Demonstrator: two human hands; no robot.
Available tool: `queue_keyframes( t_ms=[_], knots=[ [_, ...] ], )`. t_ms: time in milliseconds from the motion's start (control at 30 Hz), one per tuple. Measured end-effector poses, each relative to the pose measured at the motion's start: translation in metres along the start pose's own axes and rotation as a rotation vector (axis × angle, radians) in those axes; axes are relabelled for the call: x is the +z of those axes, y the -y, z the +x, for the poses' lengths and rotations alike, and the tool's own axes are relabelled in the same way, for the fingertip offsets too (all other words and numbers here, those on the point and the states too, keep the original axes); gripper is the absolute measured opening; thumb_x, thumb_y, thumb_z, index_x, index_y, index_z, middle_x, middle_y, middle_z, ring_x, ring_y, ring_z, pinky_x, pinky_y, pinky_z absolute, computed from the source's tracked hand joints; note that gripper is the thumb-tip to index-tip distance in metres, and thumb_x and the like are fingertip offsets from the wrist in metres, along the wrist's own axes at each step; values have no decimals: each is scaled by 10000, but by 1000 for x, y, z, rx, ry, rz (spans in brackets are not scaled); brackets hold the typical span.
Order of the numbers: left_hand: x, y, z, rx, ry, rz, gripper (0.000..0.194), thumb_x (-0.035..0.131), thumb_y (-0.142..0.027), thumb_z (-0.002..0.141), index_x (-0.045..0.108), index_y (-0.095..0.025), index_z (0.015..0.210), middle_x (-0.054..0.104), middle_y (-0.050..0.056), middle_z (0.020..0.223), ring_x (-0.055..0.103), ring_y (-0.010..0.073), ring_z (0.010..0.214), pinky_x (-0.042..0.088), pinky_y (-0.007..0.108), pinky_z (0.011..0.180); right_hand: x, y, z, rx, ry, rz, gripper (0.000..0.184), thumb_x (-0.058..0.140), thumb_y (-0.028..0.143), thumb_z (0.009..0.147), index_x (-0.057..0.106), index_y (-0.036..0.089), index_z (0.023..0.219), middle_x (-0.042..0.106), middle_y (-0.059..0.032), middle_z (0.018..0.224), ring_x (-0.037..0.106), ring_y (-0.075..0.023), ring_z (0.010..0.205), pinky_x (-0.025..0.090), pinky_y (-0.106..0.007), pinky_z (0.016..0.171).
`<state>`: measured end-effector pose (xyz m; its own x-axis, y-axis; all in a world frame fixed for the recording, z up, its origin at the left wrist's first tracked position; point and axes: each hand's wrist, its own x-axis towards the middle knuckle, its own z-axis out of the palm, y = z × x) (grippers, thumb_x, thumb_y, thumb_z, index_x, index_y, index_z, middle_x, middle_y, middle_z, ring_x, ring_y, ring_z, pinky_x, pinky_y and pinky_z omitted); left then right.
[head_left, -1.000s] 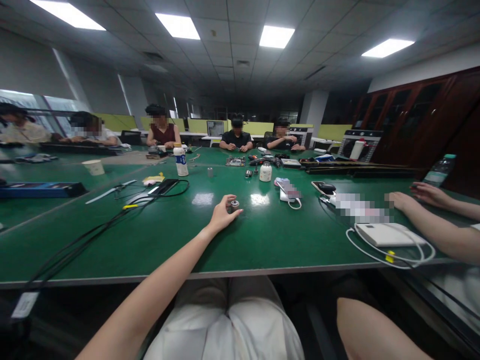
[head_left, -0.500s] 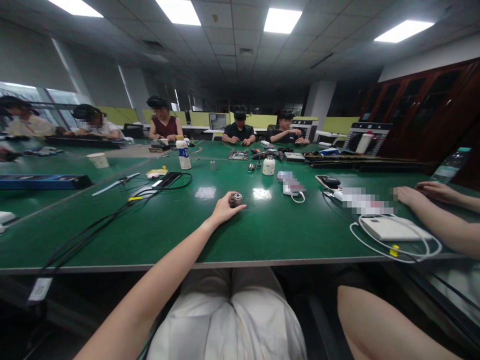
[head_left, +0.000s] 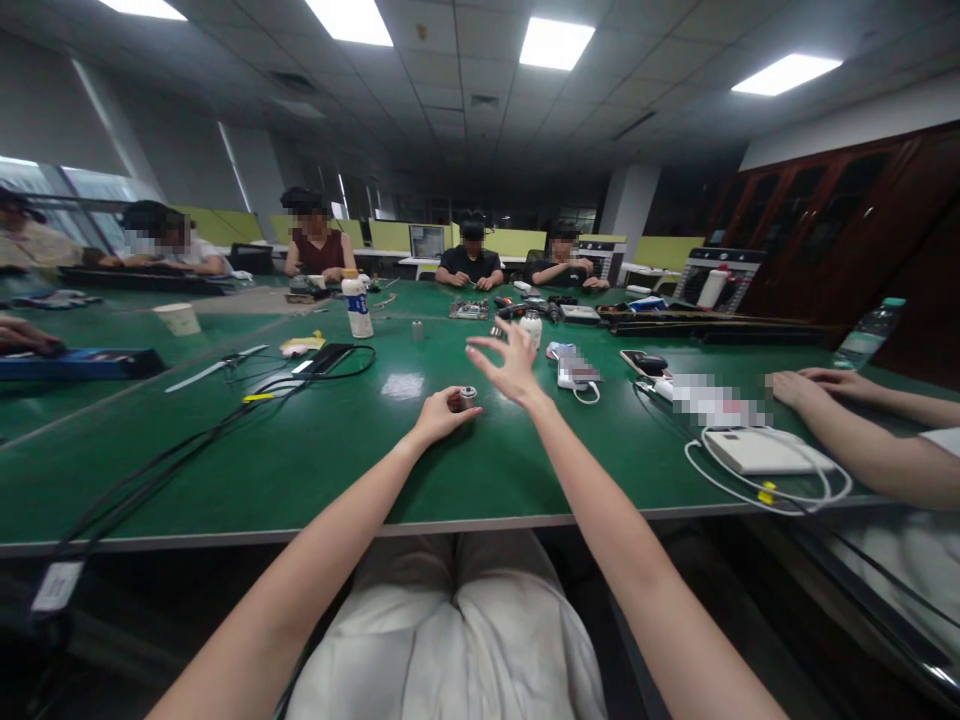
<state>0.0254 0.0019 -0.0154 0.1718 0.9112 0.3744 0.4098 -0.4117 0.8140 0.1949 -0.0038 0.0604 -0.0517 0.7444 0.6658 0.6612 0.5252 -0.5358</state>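
Note:
My left hand is closed around a small silver metal cylinder, thumb on the near side and fingers on the far side. The cylinder stands upright on the green table, its round top showing. Above the tabletop, to the right of and beyond it, my right hand is raised with fingers spread and holds nothing. Behind the right fingers, partly hidden, are a small metal part and a squat white bottle. Another small metal cylinder stands farther off to the left.
Black cables cross the table at left. A charging phone lies right of my right hand; a white power bank is farther right, near a co-worker's hands. A blue-labelled bottle and a paper cup stand left.
My right hand has come into view from below the table edge and reached over the tabletop with fingers apart. My left hand stays at the metal cylinder. The view has shifted slightly.

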Motion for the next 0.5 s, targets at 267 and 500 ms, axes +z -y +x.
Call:
queue_keyframes(
  t_ms=[267,500],
  knots=[
    [-3,1,-1,-8,16,-86,471,839,-375,611,711,-182,1021,783,82,975,736,262,920,573,410,901,30,-23,-29,127,51,-78,217,705,546,818,799,380,921,469,18,1476,247,-289,1426,103,-513,1183],
    [3,11,11,-34,-20,-1,434,835,-385,600,739,-191,977,785,61,868,740,260,877,576,377,842,46,-22,-30,241,10,-26,224,700,520,821,800,320,844,551,-27,1399,299,-289,1391,160,-512,1169]
  ],
)
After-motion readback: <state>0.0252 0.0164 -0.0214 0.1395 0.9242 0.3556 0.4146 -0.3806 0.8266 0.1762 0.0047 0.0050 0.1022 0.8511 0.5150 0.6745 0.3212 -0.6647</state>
